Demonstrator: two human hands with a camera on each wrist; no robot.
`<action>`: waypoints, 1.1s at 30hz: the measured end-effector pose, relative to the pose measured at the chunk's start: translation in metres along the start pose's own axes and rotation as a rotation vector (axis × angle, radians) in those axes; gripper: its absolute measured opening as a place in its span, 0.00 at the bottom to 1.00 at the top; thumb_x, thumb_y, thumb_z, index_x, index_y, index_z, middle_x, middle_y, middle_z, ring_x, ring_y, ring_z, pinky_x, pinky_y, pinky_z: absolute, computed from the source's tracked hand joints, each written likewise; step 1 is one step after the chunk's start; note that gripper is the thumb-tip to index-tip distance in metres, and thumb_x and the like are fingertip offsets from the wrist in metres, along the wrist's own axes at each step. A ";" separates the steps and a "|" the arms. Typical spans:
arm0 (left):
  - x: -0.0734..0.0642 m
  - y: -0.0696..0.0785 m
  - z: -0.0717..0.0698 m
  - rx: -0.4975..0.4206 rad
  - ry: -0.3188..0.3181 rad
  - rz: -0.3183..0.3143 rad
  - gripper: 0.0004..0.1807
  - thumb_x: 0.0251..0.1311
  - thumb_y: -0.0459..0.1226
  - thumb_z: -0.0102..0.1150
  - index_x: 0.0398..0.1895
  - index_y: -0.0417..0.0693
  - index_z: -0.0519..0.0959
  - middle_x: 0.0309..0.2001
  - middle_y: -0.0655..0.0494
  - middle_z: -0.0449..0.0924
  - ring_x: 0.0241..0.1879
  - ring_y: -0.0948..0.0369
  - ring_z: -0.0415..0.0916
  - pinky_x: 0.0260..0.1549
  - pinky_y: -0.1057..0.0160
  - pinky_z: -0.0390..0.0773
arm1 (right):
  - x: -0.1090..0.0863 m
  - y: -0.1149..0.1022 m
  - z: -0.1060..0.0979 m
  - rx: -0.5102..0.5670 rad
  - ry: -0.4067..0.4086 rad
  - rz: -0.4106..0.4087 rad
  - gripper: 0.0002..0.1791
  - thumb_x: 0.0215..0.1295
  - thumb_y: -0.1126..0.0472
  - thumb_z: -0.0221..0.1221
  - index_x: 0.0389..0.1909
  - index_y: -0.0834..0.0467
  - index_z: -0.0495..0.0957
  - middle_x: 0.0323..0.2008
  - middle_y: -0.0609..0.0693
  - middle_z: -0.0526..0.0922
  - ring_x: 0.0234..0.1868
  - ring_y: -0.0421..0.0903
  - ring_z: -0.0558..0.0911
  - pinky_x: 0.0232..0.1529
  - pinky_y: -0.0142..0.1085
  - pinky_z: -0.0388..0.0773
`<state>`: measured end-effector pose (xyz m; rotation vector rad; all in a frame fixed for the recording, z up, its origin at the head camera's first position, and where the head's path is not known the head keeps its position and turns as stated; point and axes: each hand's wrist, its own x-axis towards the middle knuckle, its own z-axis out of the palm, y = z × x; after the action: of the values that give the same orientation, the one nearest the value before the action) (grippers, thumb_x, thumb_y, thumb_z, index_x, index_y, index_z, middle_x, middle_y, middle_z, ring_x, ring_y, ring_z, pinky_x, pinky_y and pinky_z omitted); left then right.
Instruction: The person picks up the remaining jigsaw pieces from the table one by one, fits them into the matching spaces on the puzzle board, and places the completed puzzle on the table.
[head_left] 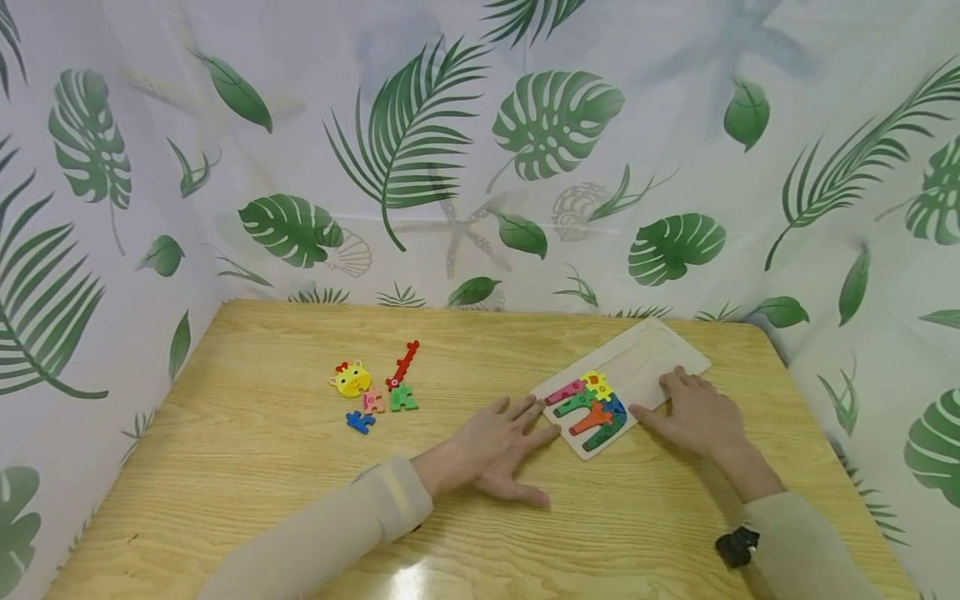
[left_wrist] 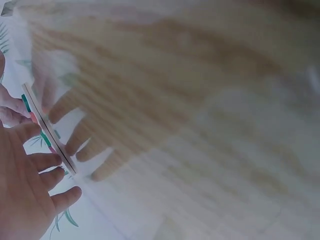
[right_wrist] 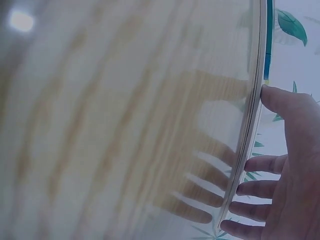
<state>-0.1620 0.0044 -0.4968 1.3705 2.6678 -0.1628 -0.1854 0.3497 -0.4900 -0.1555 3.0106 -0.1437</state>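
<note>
Two hands frame a puzzle board on the tabletop

In the head view, a pale puzzle board [head_left: 678,354] lies slanted on the wood-grained tabletop [head_left: 262,508], right of centre. Its nearer end carries fitted pieces [head_left: 596,408] in pink, yellow, green, orange and blue; the far end shows bare recesses. The left hand [head_left: 495,454] is spread wide, fingers reaching the board's left corner and thumb apart on the tabletop. The right hand [head_left: 697,412] is also wide, lying along the board's right-hand edge. Well to the left are a yellow animal head [head_left: 351,381], a red piece [head_left: 404,364], a green piece [head_left: 403,398], a pink piece [head_left: 373,402] and a blue piece [head_left: 360,422]. Leaf-printed cloth [head_left: 450,258] hangs behind.

In the left wrist view, the board appears edge-on, the left hand's fingers extended and parted beside it, mirrored in the glossy surface.

In the right wrist view, the right hand's thumb touches the board's rim, with the four fingers stretched out along the same side.
</note>
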 end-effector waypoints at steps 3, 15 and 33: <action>-0.001 0.000 0.001 0.004 0.005 0.008 0.60 0.60 0.82 0.37 0.87 0.59 0.48 0.86 0.44 0.48 0.87 0.48 0.46 0.82 0.46 0.60 | 0.000 0.001 0.002 0.003 0.004 -0.007 0.56 0.68 0.21 0.50 0.71 0.70 0.69 0.75 0.79 0.62 0.71 0.79 0.67 0.61 0.72 0.75; -0.008 -0.012 -0.004 -0.003 0.013 0.021 0.60 0.63 0.80 0.38 0.87 0.53 0.47 0.86 0.46 0.49 0.86 0.47 0.47 0.82 0.46 0.59 | 0.003 0.001 0.007 0.003 0.019 -0.069 0.54 0.67 0.23 0.55 0.70 0.69 0.72 0.76 0.77 0.63 0.74 0.77 0.67 0.64 0.70 0.74; 0.002 -0.035 0.003 0.007 -0.026 -0.028 0.59 0.63 0.79 0.40 0.87 0.54 0.47 0.87 0.46 0.46 0.87 0.50 0.46 0.82 0.47 0.59 | 0.001 -0.009 0.005 0.003 0.002 -0.128 0.52 0.68 0.25 0.56 0.74 0.66 0.70 0.78 0.72 0.62 0.76 0.75 0.65 0.67 0.71 0.72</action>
<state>-0.1912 -0.0148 -0.4985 1.3240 2.6685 -0.1914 -0.1845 0.3407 -0.4946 -0.3484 3.0019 -0.1606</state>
